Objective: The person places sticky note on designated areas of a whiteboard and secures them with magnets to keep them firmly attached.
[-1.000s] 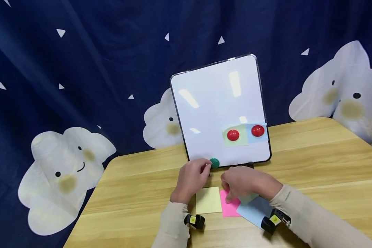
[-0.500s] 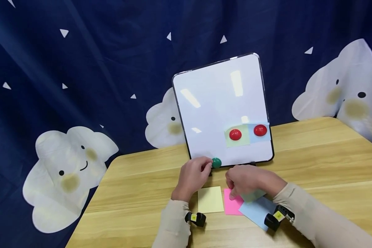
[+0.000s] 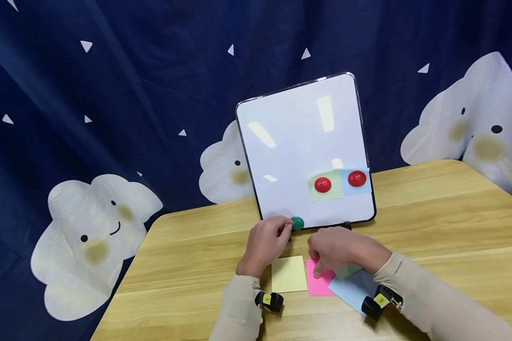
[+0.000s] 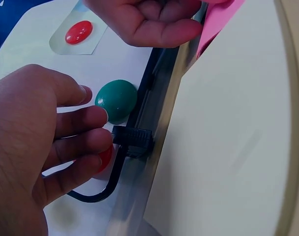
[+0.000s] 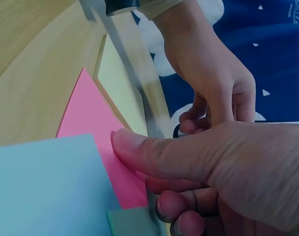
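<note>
My left hand [image 3: 266, 241] is at the lower left of the propped whiteboard [image 3: 290, 156], fingers loosely bent. One fingertip lies right at the edge of a round green magnet [image 4: 119, 101]. Behind these fingers part of a red magnet [image 4: 106, 156] shows. To the right, my right hand [image 3: 341, 246] pinches the edge of a pink sticky note [image 5: 88, 115] between thumb and forefinger, the note bending under the thumb. Blue sticky notes [image 3: 352, 291] and a pale green one [image 3: 347, 271] lie beside it, partly under the hand.
Two red magnets [image 3: 322, 184] hold a pale green note [image 3: 324, 196] and a light blue note [image 3: 354, 190] low on the board. A pale yellow note [image 3: 288, 274] lies on the wooden table [image 3: 175, 265]. A dark blue curtain [image 3: 132, 94] hangs behind.
Both hands stay almost where they were. The whole head view has shifted slightly, and the pink note keeps its place under my right thumb.
</note>
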A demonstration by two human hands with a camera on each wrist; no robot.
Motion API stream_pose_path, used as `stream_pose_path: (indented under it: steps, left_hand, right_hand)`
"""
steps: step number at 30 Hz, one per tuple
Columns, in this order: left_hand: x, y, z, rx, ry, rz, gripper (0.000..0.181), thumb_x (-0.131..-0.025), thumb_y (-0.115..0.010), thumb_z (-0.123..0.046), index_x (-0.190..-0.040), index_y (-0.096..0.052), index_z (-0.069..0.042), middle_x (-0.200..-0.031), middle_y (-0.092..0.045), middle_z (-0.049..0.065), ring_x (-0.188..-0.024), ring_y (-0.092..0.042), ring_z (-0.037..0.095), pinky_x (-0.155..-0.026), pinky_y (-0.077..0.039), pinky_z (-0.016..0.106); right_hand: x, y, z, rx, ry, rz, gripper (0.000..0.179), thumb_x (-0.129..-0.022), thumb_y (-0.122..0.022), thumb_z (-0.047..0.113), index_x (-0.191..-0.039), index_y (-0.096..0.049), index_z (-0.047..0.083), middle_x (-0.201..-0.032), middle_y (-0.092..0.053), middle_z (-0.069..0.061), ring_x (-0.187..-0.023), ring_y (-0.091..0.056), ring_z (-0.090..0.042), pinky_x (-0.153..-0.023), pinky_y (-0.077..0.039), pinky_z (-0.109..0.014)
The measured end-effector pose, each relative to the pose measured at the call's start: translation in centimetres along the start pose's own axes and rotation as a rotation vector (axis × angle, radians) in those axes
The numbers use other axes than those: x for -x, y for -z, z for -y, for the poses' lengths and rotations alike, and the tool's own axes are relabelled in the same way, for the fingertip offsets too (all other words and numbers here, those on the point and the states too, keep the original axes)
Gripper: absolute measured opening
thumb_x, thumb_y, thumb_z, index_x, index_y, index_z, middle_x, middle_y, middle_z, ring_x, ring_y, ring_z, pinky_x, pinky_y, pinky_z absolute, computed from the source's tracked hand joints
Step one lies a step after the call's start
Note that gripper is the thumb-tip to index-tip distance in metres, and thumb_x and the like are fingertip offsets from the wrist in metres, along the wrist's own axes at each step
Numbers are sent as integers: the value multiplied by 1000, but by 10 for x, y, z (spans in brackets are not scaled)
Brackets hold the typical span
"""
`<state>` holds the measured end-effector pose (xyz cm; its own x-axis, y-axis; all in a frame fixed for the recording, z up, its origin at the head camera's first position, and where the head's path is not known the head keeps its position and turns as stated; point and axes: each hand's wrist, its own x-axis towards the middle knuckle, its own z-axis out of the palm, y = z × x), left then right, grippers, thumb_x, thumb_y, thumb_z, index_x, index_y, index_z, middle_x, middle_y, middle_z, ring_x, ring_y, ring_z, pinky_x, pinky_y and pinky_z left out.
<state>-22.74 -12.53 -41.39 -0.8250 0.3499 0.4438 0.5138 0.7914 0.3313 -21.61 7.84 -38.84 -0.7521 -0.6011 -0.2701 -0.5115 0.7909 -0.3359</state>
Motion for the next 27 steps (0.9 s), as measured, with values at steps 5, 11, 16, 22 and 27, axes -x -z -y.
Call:
stream_pose_path:
  steps: [5,11,16,22,27]
  left_hand:
    - [0,0,0,3,-3,-3,15,-99,-64,-23,-99,-77,-16,-81,-62,-12,-70,-52,5,-63,-46,20]
    - [1,-1,1,5,-7,-8,14,-98,-65,-23,-99,-77,-16,-81,-63,-11,-70,-52,5,-62,-46,20]
    - [2,-2,2,3,-3,-1,15,-99,-64,-23,-98,-77,-16,-82,-63,-11,-70,-52,4,-63,-46,20]
    - [1,-1,2,2,-13,-3,15,-99,-64,-23,-98,-77,-16,-81,-63,-12,-70,-52,4,-62,-46,20]
    - [1,-1,0,1,-14,-2,15,-99,-64,-23,-99,-77,-16,-82,-63,-11,-70,-52,4,-62,-46,19]
  right_hand:
    - [-1,3,-3,-27,-10,13,23,-79,-85,35,-83,-66,23,-75,-56,8,-72,-54,-15,-67,-47,-35]
    - [-1,4,-5,-7,27,-33,25,-81,-84,34,-90,-66,19,-77,-56,8,-73,-53,-16,-68,-47,-37]
    - [-1,2,0,-6,-8,-6,46,-73,-87,48,-100,-63,20,-79,-55,8,-74,-53,-15,-68,-46,-37]
    - [1,1,2,-12,-20,-13,47,-72,-89,44,-98,-60,18,-76,-54,6,-71,-53,-15,-66,-45,-36]
    - [0,1,-3,-40,-28,-7,41,-75,-88,39,-99,-62,18,-80,-54,5,-77,-52,-17,-69,-45,-37]
